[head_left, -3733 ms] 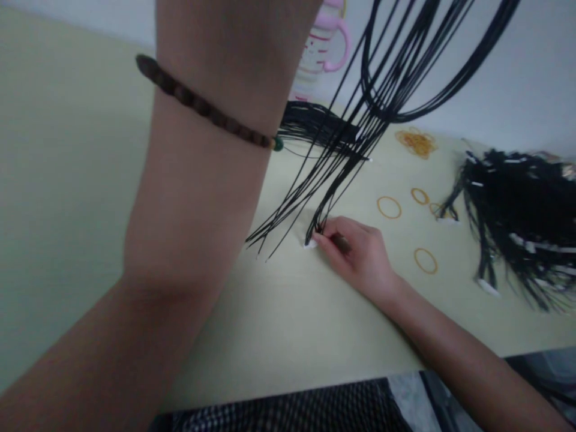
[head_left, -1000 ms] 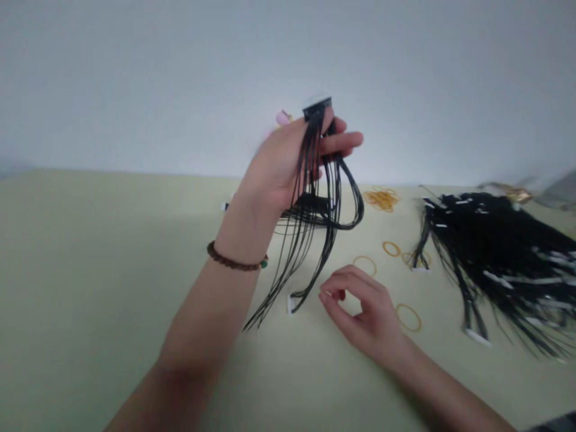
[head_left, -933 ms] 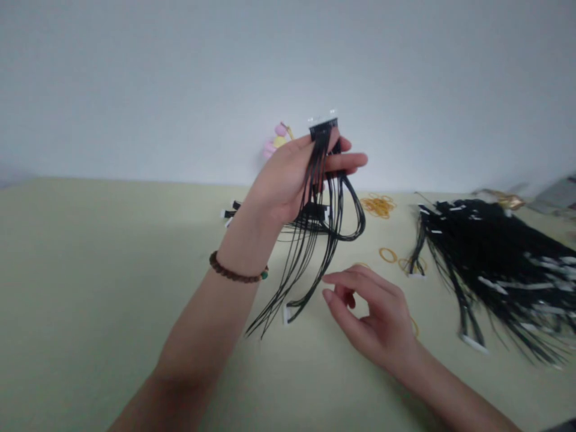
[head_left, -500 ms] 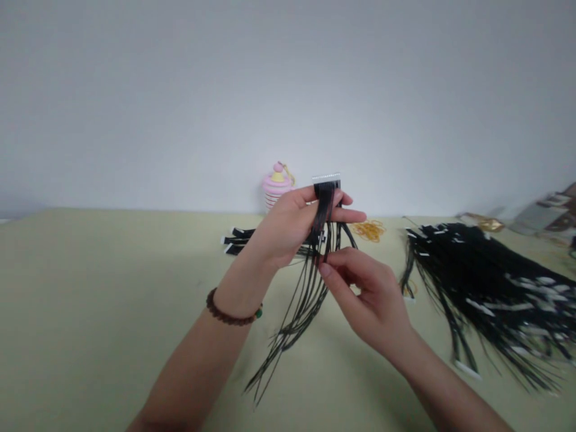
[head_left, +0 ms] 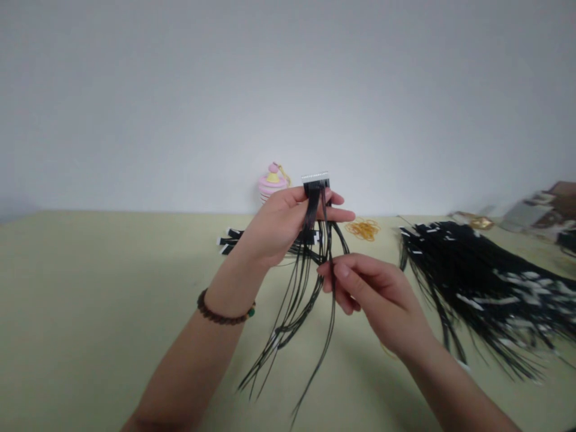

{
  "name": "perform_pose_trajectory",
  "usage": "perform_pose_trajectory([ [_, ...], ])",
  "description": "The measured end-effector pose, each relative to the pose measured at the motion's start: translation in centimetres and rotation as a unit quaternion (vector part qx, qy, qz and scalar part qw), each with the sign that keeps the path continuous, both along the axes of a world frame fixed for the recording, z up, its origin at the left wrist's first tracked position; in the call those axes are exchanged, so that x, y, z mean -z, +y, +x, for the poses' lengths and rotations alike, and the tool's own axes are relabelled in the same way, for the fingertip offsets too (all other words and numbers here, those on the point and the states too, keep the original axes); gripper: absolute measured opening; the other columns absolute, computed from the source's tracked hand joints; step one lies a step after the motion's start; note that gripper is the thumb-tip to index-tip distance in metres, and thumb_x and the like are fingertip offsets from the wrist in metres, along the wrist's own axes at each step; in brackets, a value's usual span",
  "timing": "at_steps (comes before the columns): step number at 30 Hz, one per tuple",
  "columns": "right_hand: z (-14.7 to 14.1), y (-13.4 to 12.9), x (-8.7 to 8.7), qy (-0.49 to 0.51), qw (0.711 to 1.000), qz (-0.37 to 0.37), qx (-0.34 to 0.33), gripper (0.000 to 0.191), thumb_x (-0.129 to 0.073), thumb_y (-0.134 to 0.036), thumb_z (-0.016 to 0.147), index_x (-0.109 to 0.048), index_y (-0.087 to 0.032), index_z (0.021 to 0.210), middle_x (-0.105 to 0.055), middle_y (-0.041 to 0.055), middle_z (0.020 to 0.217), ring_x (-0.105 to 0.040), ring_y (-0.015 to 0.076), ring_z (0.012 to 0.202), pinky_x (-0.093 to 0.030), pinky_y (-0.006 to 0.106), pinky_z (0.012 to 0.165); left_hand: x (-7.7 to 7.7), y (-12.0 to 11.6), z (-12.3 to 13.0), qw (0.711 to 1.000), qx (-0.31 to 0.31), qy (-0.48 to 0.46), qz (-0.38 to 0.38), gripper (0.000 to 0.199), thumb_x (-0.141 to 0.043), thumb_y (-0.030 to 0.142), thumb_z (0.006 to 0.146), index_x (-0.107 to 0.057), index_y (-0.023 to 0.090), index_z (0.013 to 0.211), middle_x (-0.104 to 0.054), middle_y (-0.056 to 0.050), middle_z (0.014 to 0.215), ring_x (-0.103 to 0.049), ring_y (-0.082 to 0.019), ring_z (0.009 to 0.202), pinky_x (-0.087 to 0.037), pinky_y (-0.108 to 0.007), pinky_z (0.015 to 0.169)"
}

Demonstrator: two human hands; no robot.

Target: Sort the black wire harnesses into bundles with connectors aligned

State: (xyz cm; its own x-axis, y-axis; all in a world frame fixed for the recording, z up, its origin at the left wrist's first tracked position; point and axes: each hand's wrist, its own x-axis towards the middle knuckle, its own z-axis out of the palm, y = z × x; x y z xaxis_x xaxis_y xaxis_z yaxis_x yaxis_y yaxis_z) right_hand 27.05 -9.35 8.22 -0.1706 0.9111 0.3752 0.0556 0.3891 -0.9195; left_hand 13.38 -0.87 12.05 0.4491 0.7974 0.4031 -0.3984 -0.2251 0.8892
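A black wire harness (head_left: 311, 207) with a white connector (head_left: 315, 177) at its top hangs above the table. Just below the connector, my left hand (head_left: 281, 225) grips the wires between thumb and fingers, two fingertips pointing right. My right hand (head_left: 378, 294) pinches a few strands lower down, holding them apart from the bundle on the right. The loose wire ends dangle toward the lower left. Behind my left hand, more black harnesses (head_left: 231, 240) with white ends lie on the table, partly hidden.
A large pile of black wires (head_left: 468, 264) covers the right side of the green table (head_left: 112, 300). Yellow rubber bands (head_left: 363, 229) lie near the wall. A pink and yellow cupcake-shaped container (head_left: 271, 181) stands at the back. A grey object (head_left: 524, 211) is at the far right.
My right hand has moved slightly right and drawn a few strands away from the bundle. Most things have shifted a little left in the view.
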Motion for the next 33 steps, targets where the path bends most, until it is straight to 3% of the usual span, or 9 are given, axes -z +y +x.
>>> perform_pose_trajectory([
  [4,-0.4,0.8,-0.4,0.055,0.998,0.002,-0.001,0.015,-0.057,-0.027,0.085,-0.067,-0.017,0.083,-0.061,-0.0012,0.066,-0.044,0.0014,0.045,-0.032,0.013,0.040,-0.2,-0.6,0.3,0.999,0.021,0.044,-0.011,0.020,-0.053,0.033,0.084,-0.060,0.014,0.087,-0.070,-0.005,0.078,-0.060,-0.010,0.052,-0.044,-0.018,0.045],
  [6,-0.6,1.2,-0.9,0.066,0.997,0.027,0.015,0.014,-0.058,-0.027,0.084,-0.066,-0.016,0.081,-0.060,-0.0016,0.065,-0.046,0.0014,0.044,-0.033,0.013,0.039,-0.2,-0.9,0.4,0.998,0.030,0.063,-0.007,0.018,-0.054,0.031,0.083,-0.061,0.015,0.086,-0.068,-0.003,0.071,-0.054,-0.008,0.043,-0.041,-0.017,0.039],
  [10,-0.7,1.4,-1.9,0.059,0.995,0.078,0.033,0.016,-0.056,-0.024,0.085,-0.066,-0.015,0.076,-0.058,-0.0026,0.062,-0.047,0.0012,0.043,-0.035,0.012,0.038,-0.1,-1.2,0.1,0.996,0.028,0.080,0.040,0.014,-0.056,0.026,0.082,-0.064,0.016,0.087,-0.060,0.002,0.055,-0.053,-0.007,0.043,-0.043,-0.017,0.042],
  [18,-0.2,0.8,-2.5,0.004,0.988,0.137,0.076,0.016,-0.056,-0.015,0.081,-0.066,-0.014,0.069,-0.059,-0.0037,0.054,-0.050,0.0023,0.038,-0.039,0.011,0.036,-0.8,-1.6,-0.7,0.992,0.002,0.101,0.074,0.016,-0.063,0.027,0.077,-0.069,0.016,0.087,-0.067,-0.002,0.065,-0.058,-0.010,0.051,-0.049,-0.020,0.051],
  [24,1.0,0.3,-2.9,-0.111,0.976,0.164,0.095,0.009,-0.059,-0.017,0.079,-0.065,-0.015,0.073,-0.065,0.0003,0.064,-0.050,0.0049,0.042,-0.039,0.016,0.039,-0.7,-1.5,-0.8,0.991,-0.014,0.099,0.085,0.014,-0.060,0.022,0.079,-0.070,0.015,0.086,-0.071,-0.004,0.077,-0.065,-0.013,0.066,-0.052,-0.022,0.065],
  [28,1.7,-0.1,-1.1,-0.214,0.970,0.106,0.050,0.012,-0.059,-0.022,0.081,-0.065,-0.014,0.074,-0.065,0.0032,0.068,-0.053,0.0087,0.054,-0.039,0.019,0.045,-0.7,-1.3,-1.1,0.999,-0.009,0.018,0.049,0.015,-0.057,0.024,0.082,-0.068,0.014,0.082,-0.069,-0.004,0.078,-0.067,-0.013,0.073,-0.052,-0.022,0.070],
  [33,2.7,0.9,4.9,-0.249,0.965,0.027,-0.075,0.024,-0.057,-0.029,0.084,-0.065,-0.013,0.067,-0.062,0.0039,0.069,-0.055,0.0105,0.063,-0.042,0.022,0.056,-1.3,-0.5,-1.6,0.997,0.022,-0.065,-0.043,0.021,-0.048,0.029,0.087,-0.063,0.014,0.085,-0.066,-0.003,0.079,-0.066,-0.015,0.076,-0.052,-0.024,0.069],
])
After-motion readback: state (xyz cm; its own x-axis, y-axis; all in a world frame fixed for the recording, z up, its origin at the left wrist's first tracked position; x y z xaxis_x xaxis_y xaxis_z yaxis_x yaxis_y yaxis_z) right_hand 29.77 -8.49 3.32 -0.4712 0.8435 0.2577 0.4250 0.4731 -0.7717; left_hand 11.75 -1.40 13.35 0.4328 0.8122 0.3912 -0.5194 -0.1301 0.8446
